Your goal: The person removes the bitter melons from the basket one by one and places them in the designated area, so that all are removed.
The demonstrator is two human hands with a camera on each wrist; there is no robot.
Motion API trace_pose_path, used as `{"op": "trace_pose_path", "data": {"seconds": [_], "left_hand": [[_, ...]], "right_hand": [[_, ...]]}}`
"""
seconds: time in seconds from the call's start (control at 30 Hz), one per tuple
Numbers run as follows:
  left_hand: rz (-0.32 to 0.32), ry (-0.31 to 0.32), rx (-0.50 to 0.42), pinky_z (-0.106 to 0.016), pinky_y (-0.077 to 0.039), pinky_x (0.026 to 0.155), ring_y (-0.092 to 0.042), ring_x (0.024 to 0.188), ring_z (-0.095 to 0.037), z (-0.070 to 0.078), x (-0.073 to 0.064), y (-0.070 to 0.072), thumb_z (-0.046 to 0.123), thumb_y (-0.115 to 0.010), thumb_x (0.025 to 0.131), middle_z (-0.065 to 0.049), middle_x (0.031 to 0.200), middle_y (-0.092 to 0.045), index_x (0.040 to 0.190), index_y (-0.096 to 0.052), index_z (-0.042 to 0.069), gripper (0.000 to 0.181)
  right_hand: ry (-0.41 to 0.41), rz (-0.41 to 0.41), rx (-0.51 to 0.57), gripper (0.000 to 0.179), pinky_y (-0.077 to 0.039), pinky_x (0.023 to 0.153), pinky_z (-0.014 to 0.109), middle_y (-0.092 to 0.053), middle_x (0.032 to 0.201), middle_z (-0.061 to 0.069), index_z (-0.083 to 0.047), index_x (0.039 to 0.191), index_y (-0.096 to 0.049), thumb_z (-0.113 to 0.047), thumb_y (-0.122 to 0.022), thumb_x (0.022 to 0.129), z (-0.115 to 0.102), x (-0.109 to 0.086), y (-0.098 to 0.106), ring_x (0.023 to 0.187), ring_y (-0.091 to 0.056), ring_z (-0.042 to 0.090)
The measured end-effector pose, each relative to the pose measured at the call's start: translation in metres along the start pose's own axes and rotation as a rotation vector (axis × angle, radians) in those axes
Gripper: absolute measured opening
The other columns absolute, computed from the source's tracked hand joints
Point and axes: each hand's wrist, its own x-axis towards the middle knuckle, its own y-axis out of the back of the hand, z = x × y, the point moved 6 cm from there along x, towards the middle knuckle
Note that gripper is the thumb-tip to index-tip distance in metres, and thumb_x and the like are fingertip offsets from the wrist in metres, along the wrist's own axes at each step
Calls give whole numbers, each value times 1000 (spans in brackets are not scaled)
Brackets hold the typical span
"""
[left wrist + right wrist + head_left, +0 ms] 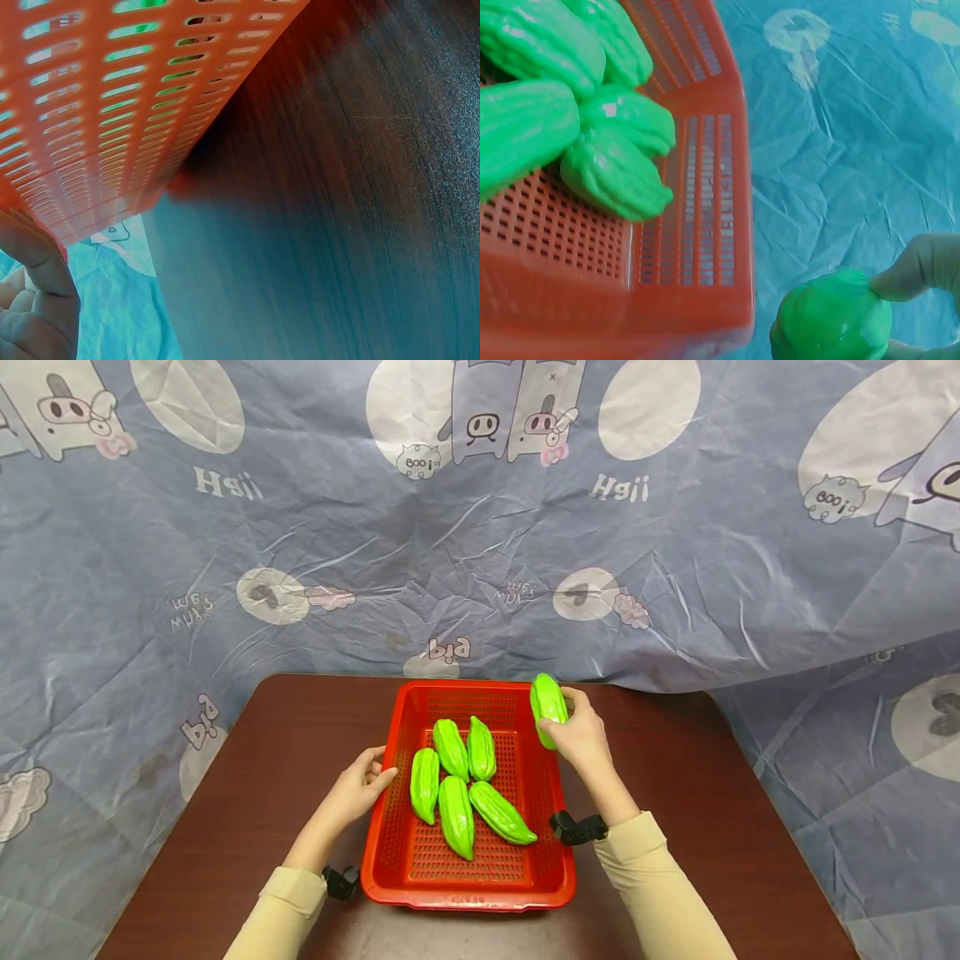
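A red plastic basket (468,897) with slotted walls holds several bright green bitter melons (456,817), lying apart or touching on its floor. My left hand (363,783) grips the basket's left rim, thumb on top and fingers outside the wall; the left wrist view shows these fingers (41,300) bent beside the slotted side. Over the basket's far right corner, my right hand (581,731) holds another bitter melon (548,702) between thumb and fingers. In the right wrist view this held melon (832,319) appears end-on, outside the basket's wall.
The basket stands on a dark brown wooden table (675,793). Behind the table hangs a blue-grey cloth (420,543) printed with cartoon pigs, reaching down to its far edge. Each wrist wears a black strap (577,828) with a small camera.
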Motion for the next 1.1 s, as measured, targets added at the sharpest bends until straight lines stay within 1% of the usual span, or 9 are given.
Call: {"op": "trace_pose_path", "data": {"seconds": [0.23,0.43,0.63,0.83,0.97,1.1], "left_hand": [[0,-2,-1,-31,-52,69,-61,80,-15,0,0,1,21,-58,101,-12,97,-62,146,-37,-2,55],[-2,1,6,-30,-51,70,-60,80,-16,1,1,2,21,-57,101,-12,98,-61,146,-37,-2,54],[-4,3,0,-30,-51,70,-59,80,-16,0,1,1,22,-57,101,-12,98,-61,146,-37,-2,55],[3,-3,-6,-30,-50,69,-59,80,-16,0,0,1,22,-58,100,-12,98,-61,146,-37,-2,55],[6,11,-16,-28,-50,68,-58,79,-15,-2,1,0,21,-58,101,-11,97,-60,146,-38,-2,54],[2,19,-31,-28,-51,68,-60,79,-15,-4,1,-1,21,-58,101,-12,97,-61,146,-37,-2,55]], "right_hand": [[-26,38,-1,67,-46,95,49,-52,141,19,-8,147,-39,-21,-65,87,27,8,18,118,-54,37],[-51,52,-22,68,-43,97,51,-51,141,21,-5,147,-37,-21,-65,87,51,12,23,119,-53,38],[-66,37,-33,69,-42,99,52,-49,141,24,-2,148,-36,-21,-64,88,71,14,20,120,-51,40],[-79,11,-31,69,-42,100,53,-48,142,25,-1,148,-34,-20,-64,89,85,16,14,121,-50,41],[-77,-3,-20,69,-43,99,53,-47,142,26,0,148,-35,-19,-65,89,96,17,8,120,-51,41],[-79,-11,-15,68,-43,98,53,-48,141,27,1,147,-36,-17,-65,88,107,16,2,118,-52,41]]}}
